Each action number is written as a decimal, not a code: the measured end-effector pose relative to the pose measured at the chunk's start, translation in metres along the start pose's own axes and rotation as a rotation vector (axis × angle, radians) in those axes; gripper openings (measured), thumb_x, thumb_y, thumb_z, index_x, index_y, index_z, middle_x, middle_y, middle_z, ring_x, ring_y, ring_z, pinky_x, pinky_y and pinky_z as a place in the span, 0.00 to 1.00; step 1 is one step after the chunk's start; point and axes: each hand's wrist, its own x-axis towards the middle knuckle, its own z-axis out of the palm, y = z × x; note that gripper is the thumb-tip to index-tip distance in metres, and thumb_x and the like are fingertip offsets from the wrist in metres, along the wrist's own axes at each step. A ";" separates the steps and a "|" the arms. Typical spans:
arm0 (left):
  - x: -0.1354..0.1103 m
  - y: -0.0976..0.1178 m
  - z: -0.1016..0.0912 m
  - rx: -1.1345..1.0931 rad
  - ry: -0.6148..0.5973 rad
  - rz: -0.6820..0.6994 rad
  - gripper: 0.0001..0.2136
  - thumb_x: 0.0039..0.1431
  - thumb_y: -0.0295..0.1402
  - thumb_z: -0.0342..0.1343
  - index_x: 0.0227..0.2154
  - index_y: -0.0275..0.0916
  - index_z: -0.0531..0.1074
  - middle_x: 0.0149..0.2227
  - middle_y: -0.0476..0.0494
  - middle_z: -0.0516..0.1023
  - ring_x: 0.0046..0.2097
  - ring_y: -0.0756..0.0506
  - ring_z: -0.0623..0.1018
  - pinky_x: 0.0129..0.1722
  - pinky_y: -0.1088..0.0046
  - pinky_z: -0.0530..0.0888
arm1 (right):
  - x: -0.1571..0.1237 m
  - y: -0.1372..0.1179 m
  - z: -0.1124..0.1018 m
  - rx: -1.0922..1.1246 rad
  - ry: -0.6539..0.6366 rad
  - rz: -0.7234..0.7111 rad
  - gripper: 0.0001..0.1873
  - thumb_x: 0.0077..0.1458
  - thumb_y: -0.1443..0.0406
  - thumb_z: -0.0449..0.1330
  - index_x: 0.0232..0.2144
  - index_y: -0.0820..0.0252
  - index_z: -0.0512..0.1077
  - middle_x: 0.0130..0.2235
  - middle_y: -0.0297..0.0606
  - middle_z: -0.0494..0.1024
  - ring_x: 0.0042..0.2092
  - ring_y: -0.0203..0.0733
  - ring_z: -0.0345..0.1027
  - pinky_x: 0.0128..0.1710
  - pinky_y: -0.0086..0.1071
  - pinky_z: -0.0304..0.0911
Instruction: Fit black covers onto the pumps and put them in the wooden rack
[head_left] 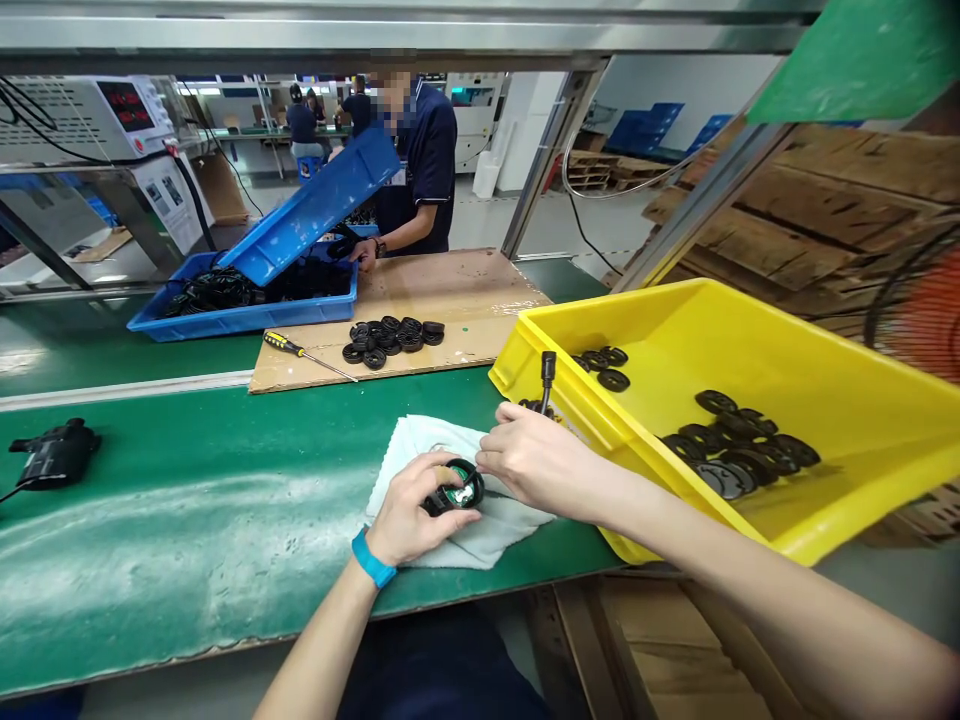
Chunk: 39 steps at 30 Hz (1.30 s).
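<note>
My left hand [409, 505], with a blue wristband, is closed round a small round black part [455, 490] that shows a green board inside. It rests on a white cloth [487, 530] on the green bench. My right hand [536, 460] grips a black-handled screwdriver [547, 375], whose handle sticks up and whose tip points down into the part. A yellow bin [675, 310] to the right holds several similar black round parts [739, 445].
A cardboard sheet [465, 290] carries a pile of black parts [390, 338] and a yellow-handled screwdriver [304, 352]. A co-worker [424, 160] stands behind tilted blue trays [247, 320]. A black device [52, 452] lies at the left. Wooden pallets are on the right.
</note>
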 end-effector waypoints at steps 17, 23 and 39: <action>-0.004 -0.002 -0.005 -0.099 0.028 -0.050 0.15 0.54 0.36 0.69 0.41 0.40 0.74 0.51 0.37 0.77 0.53 0.41 0.77 0.56 0.61 0.73 | 0.005 -0.003 -0.008 0.106 -0.097 0.022 0.15 0.59 0.75 0.52 0.25 0.61 0.74 0.24 0.34 0.73 0.26 0.36 0.54 0.38 0.37 0.44; -0.005 0.002 -0.006 -0.106 0.012 -0.142 0.23 0.53 0.36 0.70 0.50 0.42 0.71 0.54 0.38 0.76 0.57 0.39 0.75 0.60 0.59 0.69 | 0.007 -0.005 -0.009 0.103 -0.103 0.037 0.16 0.61 0.73 0.53 0.25 0.61 0.75 0.24 0.34 0.74 0.25 0.37 0.54 0.37 0.37 0.43; 0.101 -0.098 -0.124 0.628 0.181 -0.388 0.10 0.62 0.32 0.59 0.45 0.37 0.74 0.47 0.36 0.76 0.53 0.38 0.74 0.56 0.59 0.70 | 0.014 -0.009 -0.013 0.096 -0.124 0.093 0.14 0.57 0.74 0.56 0.20 0.62 0.70 0.24 0.36 0.75 0.25 0.35 0.56 0.37 0.37 0.43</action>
